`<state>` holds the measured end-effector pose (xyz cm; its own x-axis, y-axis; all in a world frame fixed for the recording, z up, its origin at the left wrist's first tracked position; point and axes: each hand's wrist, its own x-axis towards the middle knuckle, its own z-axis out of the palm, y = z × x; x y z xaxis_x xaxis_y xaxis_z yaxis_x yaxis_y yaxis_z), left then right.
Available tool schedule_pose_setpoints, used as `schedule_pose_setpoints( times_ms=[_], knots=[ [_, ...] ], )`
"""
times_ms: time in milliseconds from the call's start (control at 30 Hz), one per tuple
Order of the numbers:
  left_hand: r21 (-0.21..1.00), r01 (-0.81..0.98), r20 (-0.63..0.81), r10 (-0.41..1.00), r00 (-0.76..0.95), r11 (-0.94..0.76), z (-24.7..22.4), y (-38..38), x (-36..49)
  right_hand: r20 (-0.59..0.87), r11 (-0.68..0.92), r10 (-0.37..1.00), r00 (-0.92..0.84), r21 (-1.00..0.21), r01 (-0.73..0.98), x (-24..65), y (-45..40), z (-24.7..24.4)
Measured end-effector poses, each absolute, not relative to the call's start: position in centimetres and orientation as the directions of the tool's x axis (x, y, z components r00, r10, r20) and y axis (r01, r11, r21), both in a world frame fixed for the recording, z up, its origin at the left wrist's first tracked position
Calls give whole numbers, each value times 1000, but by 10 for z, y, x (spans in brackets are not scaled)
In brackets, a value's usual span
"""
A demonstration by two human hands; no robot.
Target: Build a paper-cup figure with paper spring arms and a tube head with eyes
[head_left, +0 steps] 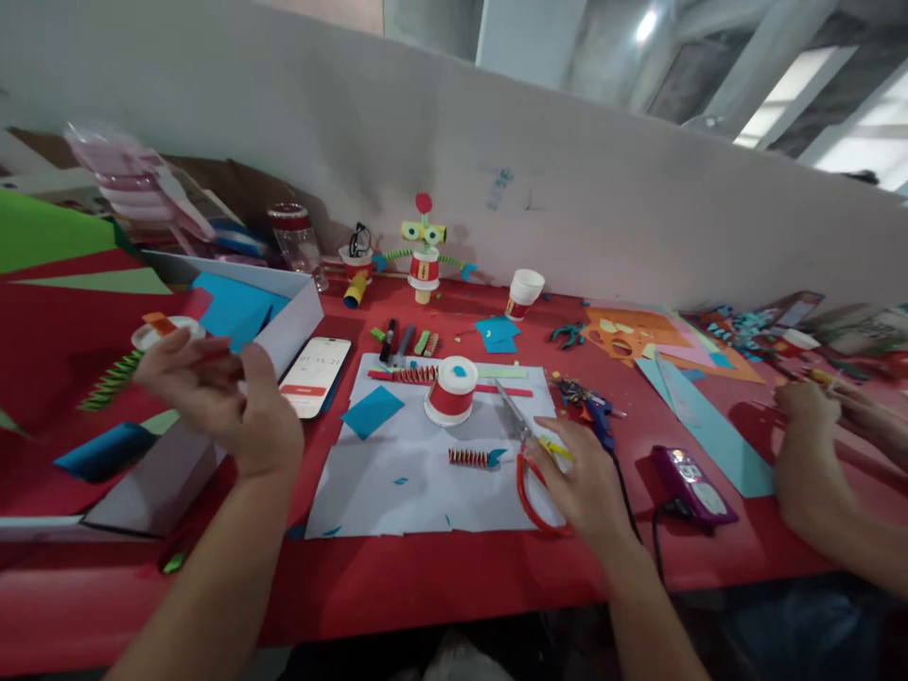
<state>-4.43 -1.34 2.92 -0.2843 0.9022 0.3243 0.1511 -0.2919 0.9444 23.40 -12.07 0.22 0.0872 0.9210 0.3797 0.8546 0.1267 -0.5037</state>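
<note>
My left hand (227,402) is raised at the left over a box, its fingers loosely spread and slightly blurred, in front of a white cup end with an orange piece. My right hand (585,482) has its thumb and fingers closed on the red-handled scissors (521,416), whose blades point up and left; a yellow piece shows by the fingers. Between the hands, a red-and-white paper cup (452,392) stands upside down with a blue scrap on top. Near it lie a blue paper piece (373,411), a red folded strip (415,375) and a short folded strip with a blue claw (475,458).
A phone (314,376) lies left of the white sheets (397,492). A cup figure (424,270) stands at the back. To the right are a glue gun (600,411), a purple device (691,487) and another person's hands (815,426). The paper-filled box (298,317) is at left.
</note>
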Motion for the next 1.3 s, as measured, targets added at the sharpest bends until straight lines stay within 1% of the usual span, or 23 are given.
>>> schedule_pose_setpoints(
  times_ms=[167, 233, 300, 333, 400, 467, 533, 567, 600, 667, 767, 833, 867, 900, 933, 967, 1033, 1167, 1233, 1300],
  knots=[
    [965, 93, 264, 916, -302, -247, 3, -88, -14, 291, 242, 946, -144, -333, 911, 210, -124, -19],
    [972, 69, 235, 888, -395, -226, -12, -114, -8, 268, 242, 949, -168, -274, 931, 197, -118, -25],
    [980, 4, 174, 854, -491, -197, -24, -131, -4, 254, 217, 955, -152, -252, 943, 191, -112, -28],
    [988, -34, 120, 883, -453, -152, -28, -136, -3, 256, 201, 958, -133, -263, 944, 189, -111, -29],
    [994, -101, -4, 946, -324, -30, -32, -140, 1, 275, 172, 959, -75, -347, 922, 189, -110, -27],
    [989, -130, -93, 979, -181, 70, -32, -138, 5, 274, 162, 962, -14, -524, 836, 188, -116, -22],
    [976, -174, -142, 988, -60, 130, -28, -135, 12, 229, 161, 973, 9, -709, 687, 182, -127, -16],
    [964, -210, -166, 986, -1, 162, -25, -133, 15, 204, 159, 979, 3, -772, 616, 177, -134, -12],
    [947, -251, -194, 979, 53, 202, -23, -133, 19, 190, 160, 982, -7, -808, 566, 172, -140, -9],
    [907, -326, -241, 964, 116, 266, -18, -132, 25, 198, 188, 979, -38, -827, 529, 165, -151, -5],
    [890, -375, -237, 966, 106, 260, -16, -132, 27, 236, 258, 965, -112, -798, 545, 176, -150, -2],
    [918, -330, -202, 976, 82, 218, -16, -130, 23, 225, 184, 974, -22, -733, 655, 207, -139, 1],
    [942, -276, -175, 982, 73, 189, -15, -128, 20, 220, 37, 964, 148, -665, 746, 228, -131, 2],
    [967, -207, -141, 988, 68, 152, -15, -126, 16, 232, -158, 909, 347, -577, 801, 251, -122, 4],
    [985, -131, -100, 992, 71, 109, -14, -124, 12, 231, -269, 863, 449, -543, 795, 273, -112, 4],
    [996, -62, -62, 995, 79, 67, -13, -123, 9, 216, -339, 834, 508, -527, 780, 294, -103, 5],
    [999, 32, -8, 995, 99, 5, -11, -120, 3, 142, -445, 801, 581, -509, 737, 326, -86, 3],
    [989, 132, 47, 992, 113, -62, -10, -117, -4, -28, -527, 794, 607, -529, 665, 349, -67, -4],
    [984, 159, 69, 992, 108, -86, -11, -116, -7, -76, -529, 794, 603, -576, 624, 347, -66, -5],
    [988, 138, 57, 995, 86, -69, -14, -115, -10, -93, -502, 797, 597, -652, 568, 341, -70, -3]
  ],
)
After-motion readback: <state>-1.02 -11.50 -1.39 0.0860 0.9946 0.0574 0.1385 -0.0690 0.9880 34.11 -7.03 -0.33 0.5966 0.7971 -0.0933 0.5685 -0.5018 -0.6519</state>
